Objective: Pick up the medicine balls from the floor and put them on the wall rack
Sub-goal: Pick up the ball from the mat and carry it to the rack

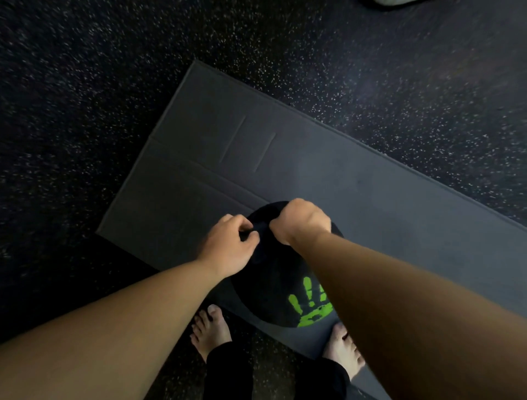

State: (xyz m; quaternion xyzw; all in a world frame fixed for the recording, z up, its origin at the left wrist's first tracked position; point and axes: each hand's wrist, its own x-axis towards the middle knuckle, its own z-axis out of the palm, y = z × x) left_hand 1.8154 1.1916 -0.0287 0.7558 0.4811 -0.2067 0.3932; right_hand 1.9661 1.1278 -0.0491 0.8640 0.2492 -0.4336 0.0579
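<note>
A black medicine ball [273, 288] with a green handprint on it is over the grey mat [356, 182], just in front of my bare feet. Both hands are on its top. My left hand [228, 245] pinches a fold of the ball's black cover between thumb and fingers. My right hand [299, 221] is closed in a fist on the cover right beside it. Whether the ball rests on the mat or hangs above it, I cannot tell. No wall rack is in view.
Dark speckled rubber floor [99, 100] surrounds the mat. My left foot [211, 328] stands on the floor at the mat's edge, my right foot [342, 348] on the mat. A pale object [390, 1] shows at the top edge.
</note>
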